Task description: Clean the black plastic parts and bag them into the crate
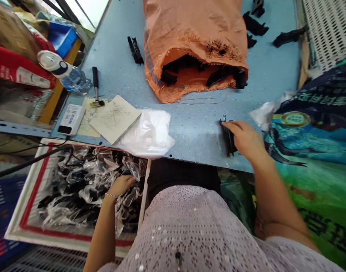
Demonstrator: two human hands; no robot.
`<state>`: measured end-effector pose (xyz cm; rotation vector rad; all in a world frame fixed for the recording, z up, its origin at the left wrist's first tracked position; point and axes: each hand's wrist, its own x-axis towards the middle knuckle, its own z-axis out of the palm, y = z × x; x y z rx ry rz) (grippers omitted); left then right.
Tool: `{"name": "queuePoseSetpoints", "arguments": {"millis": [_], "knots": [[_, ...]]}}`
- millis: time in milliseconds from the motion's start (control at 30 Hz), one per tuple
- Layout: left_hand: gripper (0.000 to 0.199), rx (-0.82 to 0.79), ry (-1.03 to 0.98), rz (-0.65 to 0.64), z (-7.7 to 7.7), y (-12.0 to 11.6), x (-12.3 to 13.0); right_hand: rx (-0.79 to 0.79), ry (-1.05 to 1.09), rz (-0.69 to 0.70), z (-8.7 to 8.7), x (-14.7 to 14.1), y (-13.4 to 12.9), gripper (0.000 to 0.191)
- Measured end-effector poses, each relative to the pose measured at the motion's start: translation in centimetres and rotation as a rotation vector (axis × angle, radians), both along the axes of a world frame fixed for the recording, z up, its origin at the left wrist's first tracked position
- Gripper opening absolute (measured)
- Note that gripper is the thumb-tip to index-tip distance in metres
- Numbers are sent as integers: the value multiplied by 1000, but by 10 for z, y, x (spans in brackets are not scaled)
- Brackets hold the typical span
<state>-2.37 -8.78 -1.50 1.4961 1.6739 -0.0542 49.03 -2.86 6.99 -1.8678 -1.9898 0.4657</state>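
On the table's front edge, my right hand (248,139) has its fingers closed over a long black plastic part (228,139) that stands out from the blue surface. My left hand (122,186) is low over the shallow box at left, its fingers together at a clear plastic bag (131,166); what lies inside that bag is hard to make out. Around it are several bagged black parts (90,189). Ahead, an orange woven sack (195,26) lies with its frayed mouth towards me, and black parts show inside it.
The box rim (28,211) is white with red tape. A stack of clear bags (150,132), a cardboard piece (114,119), a brush (96,87), a white device (71,120) and a water bottle (73,77) stand left. Loose black parts (254,24) lie back right; a printed sack (317,124) is at right.
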Motion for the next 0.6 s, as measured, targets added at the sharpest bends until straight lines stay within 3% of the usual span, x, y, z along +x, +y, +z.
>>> {"name": "queuePoseSetpoints", "arguments": {"millis": [100, 200, 300, 400, 500, 600], "knots": [[45, 280, -188, -18, 33, 48, 55, 0, -324, 123, -3, 40, 17, 47], [54, 755, -109, 52, 47, 95, 107, 15, -436, 291, -11, 42, 28, 36], [70, 933, 33, 169, 42, 122, 123, -89, -444, 365, -18, 30, 26, 28], [73, 885, 125, 259, 28, 124, 122, -226, -359, 268, -27, 16, 22, 32], [70, 809, 108, 90, 15, 114, 148, -257, -74, 102, -39, -8, 28, 34], [55, 801, -160, -325, 12, 99, 190, -283, 411, -45, -47, -34, 40, 38]]}}
